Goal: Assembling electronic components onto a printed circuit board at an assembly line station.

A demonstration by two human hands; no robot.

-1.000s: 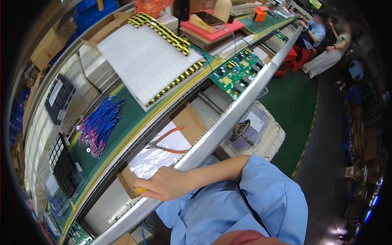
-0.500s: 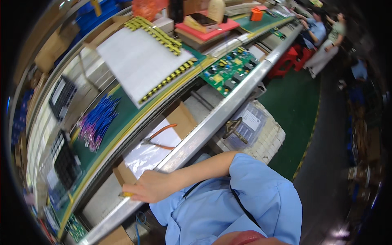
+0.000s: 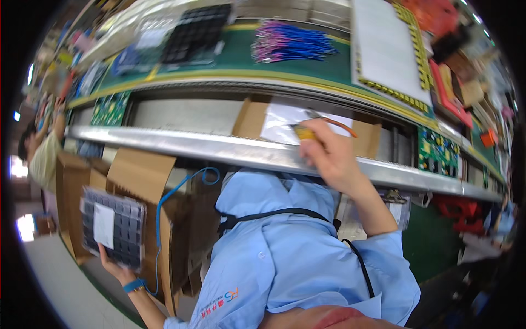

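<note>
The left hand [image 3: 118,271] grips a dark tray [image 3: 113,226] full of small square pockets, with a white paper on it. The tray stands tall, at 8 o'clock. Brown boxes [image 3: 137,175] sit just behind it. The right hand [image 3: 329,156] is wrapped around a yellow tool [image 3: 303,132] at the counter [image 3: 219,148] edge.

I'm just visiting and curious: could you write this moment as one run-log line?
left hand: holds dark component tray | right hand: grips yellow-handled tool at cardboard box | bench: green conveyor
</note>
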